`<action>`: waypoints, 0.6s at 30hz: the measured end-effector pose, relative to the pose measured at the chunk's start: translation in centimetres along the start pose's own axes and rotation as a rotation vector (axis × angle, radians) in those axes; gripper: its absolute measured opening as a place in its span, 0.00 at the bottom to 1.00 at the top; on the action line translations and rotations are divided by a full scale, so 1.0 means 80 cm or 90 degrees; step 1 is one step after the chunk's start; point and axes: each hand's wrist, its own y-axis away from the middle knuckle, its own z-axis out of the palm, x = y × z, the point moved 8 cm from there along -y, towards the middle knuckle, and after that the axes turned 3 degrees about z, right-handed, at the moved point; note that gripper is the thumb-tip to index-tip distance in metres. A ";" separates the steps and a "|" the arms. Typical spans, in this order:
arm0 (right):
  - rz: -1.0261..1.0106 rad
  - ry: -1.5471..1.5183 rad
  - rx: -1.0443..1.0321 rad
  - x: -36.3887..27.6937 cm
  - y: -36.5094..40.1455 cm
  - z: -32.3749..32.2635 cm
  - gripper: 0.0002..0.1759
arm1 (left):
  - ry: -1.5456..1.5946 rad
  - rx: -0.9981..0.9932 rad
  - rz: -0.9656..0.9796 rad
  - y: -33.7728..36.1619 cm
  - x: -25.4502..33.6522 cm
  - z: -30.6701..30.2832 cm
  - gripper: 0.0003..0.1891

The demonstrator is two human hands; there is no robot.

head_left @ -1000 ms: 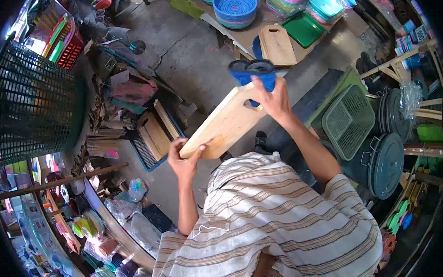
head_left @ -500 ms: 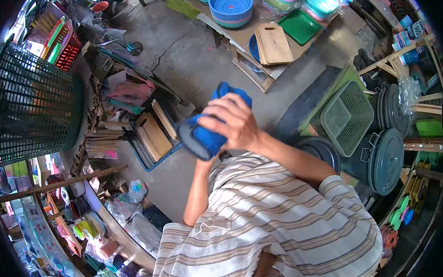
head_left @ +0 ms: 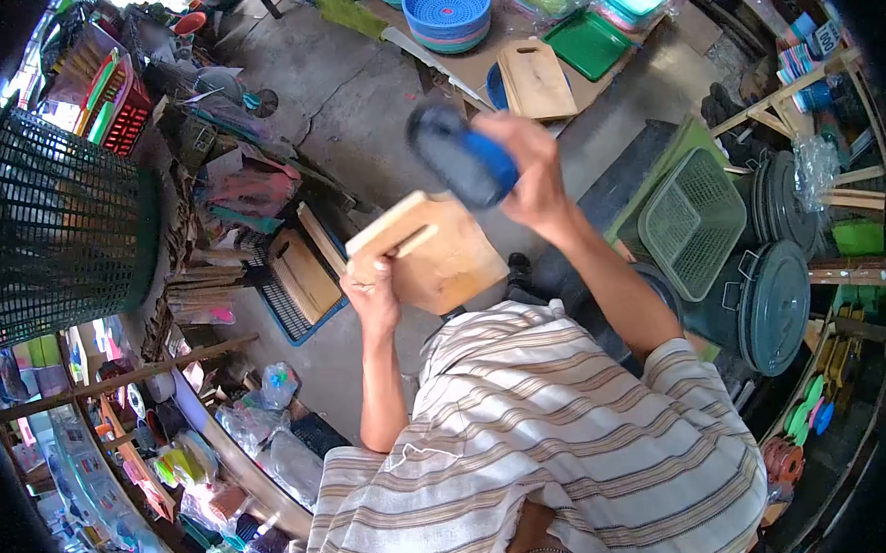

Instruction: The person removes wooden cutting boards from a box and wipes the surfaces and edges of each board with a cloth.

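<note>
Head view. The left hand (head_left: 372, 298) grasps a wooden cutting board (head_left: 449, 261) at its slotted end, the thumb lying by the slot; the board is held tilted in the air in front of the striped shirt (head_left: 530, 402), above the floor. The right hand (head_left: 535, 177), its fingers closed around a blue and black cloth (head_left: 457, 156), is raised just beside the board's upper edge; the cloth is blurred, and whether it touches the board cannot be told. Left of the board, a blue crate (head_left: 318, 329) on the floor contains further boards (head_left: 303, 274). Beyond the hands, a counter (head_left: 507, 35) bears stacked basins (head_left: 447, 6), a green tray (head_left: 588, 45) and more cutting boards (head_left: 536, 79). At right, a mesh basket (head_left: 694, 228) is near a dark lidded bin (head_left: 777, 309)
</note>
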 end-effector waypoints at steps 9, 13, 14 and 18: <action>0.043 -0.322 -0.232 -0.075 -0.009 0.041 0.40 | 0.239 0.083 -0.142 -0.013 -0.029 0.038 0.42; 0.067 -0.154 -0.340 -0.082 0.039 0.035 0.40 | 0.403 0.018 -0.275 -0.007 -0.086 0.022 0.38; 0.071 -0.147 -0.346 -0.085 0.046 0.028 0.40 | 0.387 0.019 -0.273 -0.004 -0.072 0.030 0.39; 0.159 -0.208 -0.471 -0.097 0.070 -0.003 0.39 | 0.495 0.112 -0.303 -0.017 -0.056 0.025 0.37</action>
